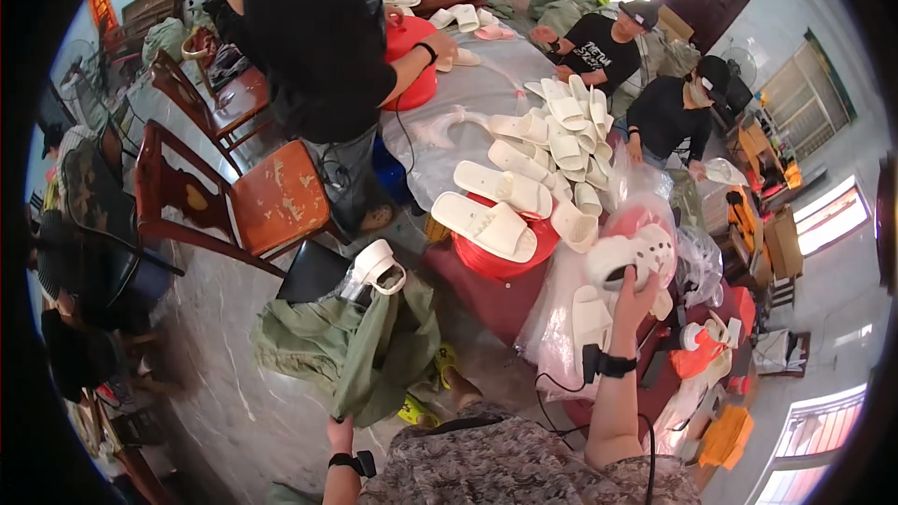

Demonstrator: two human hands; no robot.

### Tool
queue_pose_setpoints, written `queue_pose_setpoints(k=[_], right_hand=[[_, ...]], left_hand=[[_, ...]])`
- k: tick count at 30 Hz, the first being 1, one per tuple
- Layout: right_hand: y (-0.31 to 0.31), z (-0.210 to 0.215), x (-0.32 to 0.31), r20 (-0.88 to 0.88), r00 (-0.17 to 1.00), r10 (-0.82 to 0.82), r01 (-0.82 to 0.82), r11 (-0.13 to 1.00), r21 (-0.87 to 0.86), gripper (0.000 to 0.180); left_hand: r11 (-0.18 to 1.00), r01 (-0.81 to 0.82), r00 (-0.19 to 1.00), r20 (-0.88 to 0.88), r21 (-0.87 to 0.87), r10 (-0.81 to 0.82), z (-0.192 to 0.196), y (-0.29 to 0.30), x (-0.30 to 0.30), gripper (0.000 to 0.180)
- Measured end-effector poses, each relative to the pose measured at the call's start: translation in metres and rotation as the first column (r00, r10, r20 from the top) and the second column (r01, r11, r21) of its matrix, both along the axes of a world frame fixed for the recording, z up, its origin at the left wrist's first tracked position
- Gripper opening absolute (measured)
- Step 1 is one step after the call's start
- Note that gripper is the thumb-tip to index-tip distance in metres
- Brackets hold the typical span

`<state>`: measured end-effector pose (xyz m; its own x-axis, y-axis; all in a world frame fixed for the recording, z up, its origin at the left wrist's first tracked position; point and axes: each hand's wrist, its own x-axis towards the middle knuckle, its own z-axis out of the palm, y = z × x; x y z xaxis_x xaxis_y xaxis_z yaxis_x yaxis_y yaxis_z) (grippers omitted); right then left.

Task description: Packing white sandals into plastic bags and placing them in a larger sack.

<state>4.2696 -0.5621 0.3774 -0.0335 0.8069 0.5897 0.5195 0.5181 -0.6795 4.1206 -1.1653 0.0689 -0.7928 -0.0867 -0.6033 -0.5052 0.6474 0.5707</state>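
My right hand [635, 303] is closed on a white clog [610, 259] with round holes, held over the right part of the table; a second white clog shape shows just beyond it. At the lower middle, my left hand [340, 433] grips the edge of a green woven sack [304, 341]. Out of the sack's mouth sticks another white shoe [378, 266] with a strap, beside some clear plastic. Off-white slides [487, 224] lie on a red stool-like round [496, 262] and in a heap [566, 131] farther back.
Clear plastic bags [697, 262] and an orange-red bag [694, 355] lie at the right. Left of the sack stands a wooden chair [281, 192]. A standing person [309, 47] in black is at the table's far left; two people in black caps [613, 42] sit across.
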Motion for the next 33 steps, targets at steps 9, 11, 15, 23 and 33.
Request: queue_pose_setpoints(k=[9,11,15,23,33], right_hand=[[-0.174,0.03,-0.063,-0.738,0.519,0.432,-0.844,0.12,-0.524,0.014],[-0.227,0.014,-0.095,-0.72,0.508,0.472,-0.782,-0.098,-0.616,0.02],[-0.327,-0.042,-0.145,-0.918,0.386,0.091,-0.628,-0.703,-0.334,0.025],[-0.442,-0.182,-0.185,-0.92,0.382,0.084,-0.221,-0.959,-0.179,0.025],[-0.47,-0.247,-0.15,-0.051,-0.04,0.998,-0.585,-0.065,-0.809,0.031]], left_hand=[[0.994,-0.014,0.983,-0.182,-0.108,-0.006,-0.014,-0.01,0.013,0.057],[0.99,-0.043,0.97,-0.245,-0.135,0.009,-0.019,-0.016,0.02,0.054],[0.992,0.001,0.996,-0.084,-0.13,-0.012,0.006,-0.017,0.026,0.048],[-0.339,-0.581,0.603,0.672,0.74,0.43,0.145,-0.038,0.011,0.077],[0.149,-0.595,0.735,0.46,0.79,0.499,0.053,-0.067,0.024,0.059]])
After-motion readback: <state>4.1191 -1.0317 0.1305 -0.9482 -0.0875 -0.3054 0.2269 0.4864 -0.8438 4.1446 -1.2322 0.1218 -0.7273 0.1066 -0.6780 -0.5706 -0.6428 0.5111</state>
